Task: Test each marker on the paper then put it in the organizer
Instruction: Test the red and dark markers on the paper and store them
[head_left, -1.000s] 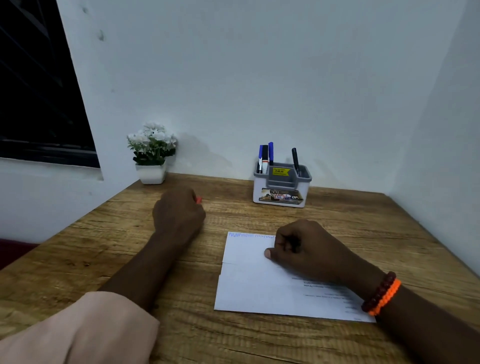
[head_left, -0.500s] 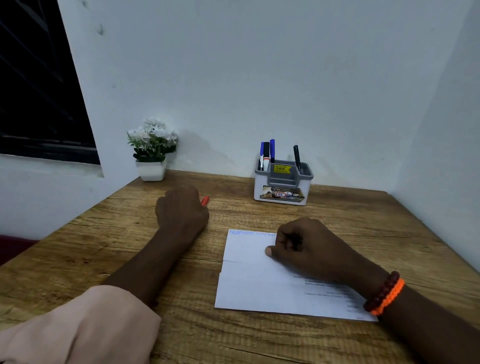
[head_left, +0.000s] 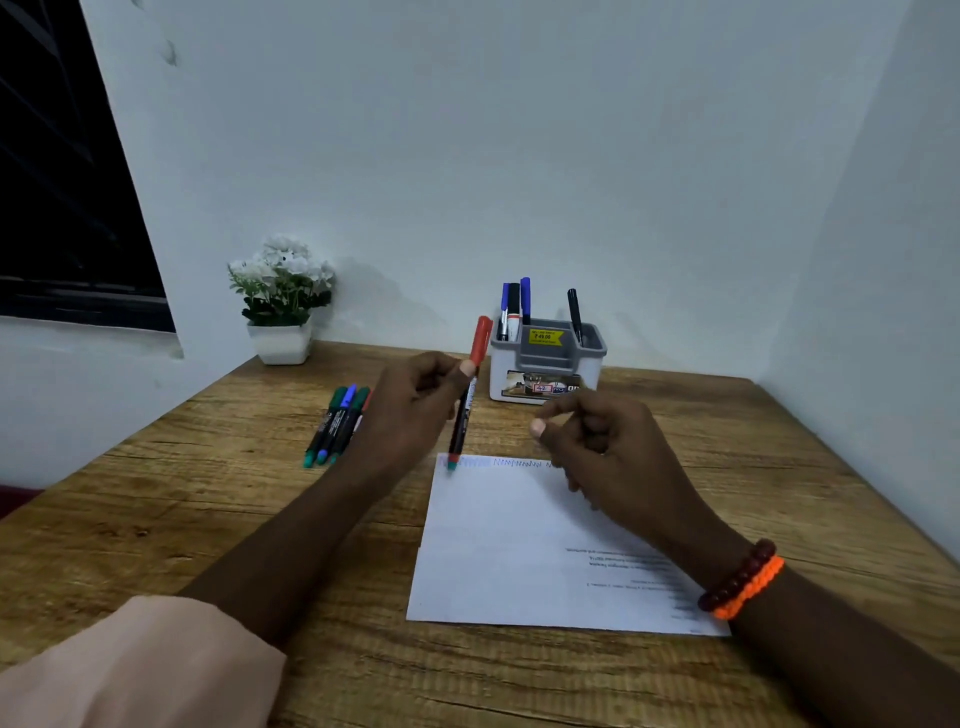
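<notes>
My left hand (head_left: 410, 410) grips a red-capped marker (head_left: 470, 389), held nearly upright with the cap up and its lower end over the far left corner of the white paper (head_left: 524, 540). My right hand (head_left: 602, 447) hovers above the paper's far edge, fingers loosely curled, holding nothing; it is close to the marker without touching it. Zigzag test marks run along the paper's far edge. The grey and white organizer (head_left: 546, 364) stands behind, with several markers upright in it. A few loose markers (head_left: 337, 423) lie on the table left of my left hand.
A small white pot of white flowers (head_left: 282, 301) stands at the back left by the wall. The wooden table (head_left: 208, 493) fits into a corner, with walls behind and to the right. A dark window is at the left.
My left hand has lifted off the loose markers with the red-capped one and moved right to the paper. My right hand has risen off the paper and its fingers have loosened.
</notes>
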